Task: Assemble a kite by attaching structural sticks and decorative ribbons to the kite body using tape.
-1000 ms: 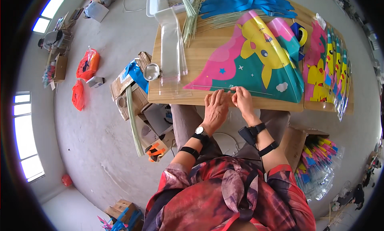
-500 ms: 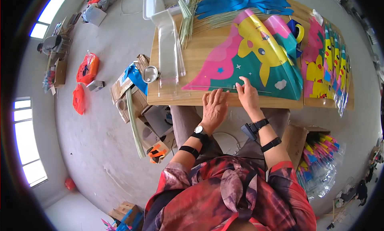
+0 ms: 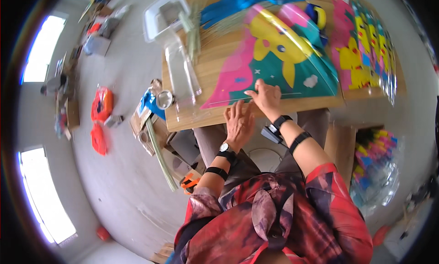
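A kite-like triangular plastic sheet (image 3: 270,74), pink, teal and yellow with a cartoon figure, lies on the wooden table before me. Along its near edge runs a thin pale rod (image 3: 292,94). My left hand (image 3: 239,126) rests palm down at the table's front edge, fingers outstretched to the sheet's border. Just right of it, my right hand (image 3: 268,98) lies on the sheet beside the rod, its thumb and index finger apart and the other fingers partly bent. Neither hand visibly holds anything.
Left on the table are a roll of clear tape (image 3: 164,100), clear plastic sleeves (image 3: 180,69) and a white tub (image 3: 151,24). Blue strips (image 3: 251,3) and thin sticks lie behind. Printed sheets (image 3: 350,49) are stacked right. Below stands a box of colourful packed pieces (image 3: 372,159).
My right hand has slid left along the sheet's near edge, closer to my left hand. The whole view has turned and shifted somewhat, with slight blur.
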{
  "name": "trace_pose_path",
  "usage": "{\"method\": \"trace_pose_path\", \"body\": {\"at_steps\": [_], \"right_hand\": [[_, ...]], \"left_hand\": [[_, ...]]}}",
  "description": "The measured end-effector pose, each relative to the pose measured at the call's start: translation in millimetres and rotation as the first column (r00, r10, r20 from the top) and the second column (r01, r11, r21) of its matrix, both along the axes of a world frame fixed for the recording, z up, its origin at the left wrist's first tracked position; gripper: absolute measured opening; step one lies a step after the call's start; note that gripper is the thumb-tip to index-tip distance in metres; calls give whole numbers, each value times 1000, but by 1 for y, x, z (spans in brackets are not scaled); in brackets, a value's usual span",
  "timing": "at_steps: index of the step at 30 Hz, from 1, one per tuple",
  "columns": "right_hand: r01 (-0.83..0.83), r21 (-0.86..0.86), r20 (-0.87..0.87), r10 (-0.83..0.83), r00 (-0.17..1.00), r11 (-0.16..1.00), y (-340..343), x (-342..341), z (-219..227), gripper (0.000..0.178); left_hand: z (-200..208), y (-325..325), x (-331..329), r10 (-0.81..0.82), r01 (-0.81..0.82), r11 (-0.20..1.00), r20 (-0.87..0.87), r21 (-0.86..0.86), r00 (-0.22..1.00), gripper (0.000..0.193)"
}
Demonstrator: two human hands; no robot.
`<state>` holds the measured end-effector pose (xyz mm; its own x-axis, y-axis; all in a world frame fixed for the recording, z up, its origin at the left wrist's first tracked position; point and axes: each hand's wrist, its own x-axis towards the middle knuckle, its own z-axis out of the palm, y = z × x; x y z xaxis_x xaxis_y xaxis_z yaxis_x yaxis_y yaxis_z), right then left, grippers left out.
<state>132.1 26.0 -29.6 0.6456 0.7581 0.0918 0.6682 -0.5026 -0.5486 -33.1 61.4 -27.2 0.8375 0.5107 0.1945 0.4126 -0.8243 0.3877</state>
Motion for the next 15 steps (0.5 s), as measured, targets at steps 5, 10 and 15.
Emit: {"method": "trace_pose_path", "body": {"at_steps": [5,10,15], "right_hand": [[-31,183,-111,52,992,983,-23,18,-25,34],[-207,253,-450,304,840,945,-136,61,72,24],[-96,39,-262,103,959,995,-346,90,123,18]], "left_hand": [[-8,-7,7,-18,33,994,-148,102,989,61],[0,16,-21,-128,154,978,-184,138,974,57],[37,-5,-29,-234,237,972,-177,-5,956,49]]}}
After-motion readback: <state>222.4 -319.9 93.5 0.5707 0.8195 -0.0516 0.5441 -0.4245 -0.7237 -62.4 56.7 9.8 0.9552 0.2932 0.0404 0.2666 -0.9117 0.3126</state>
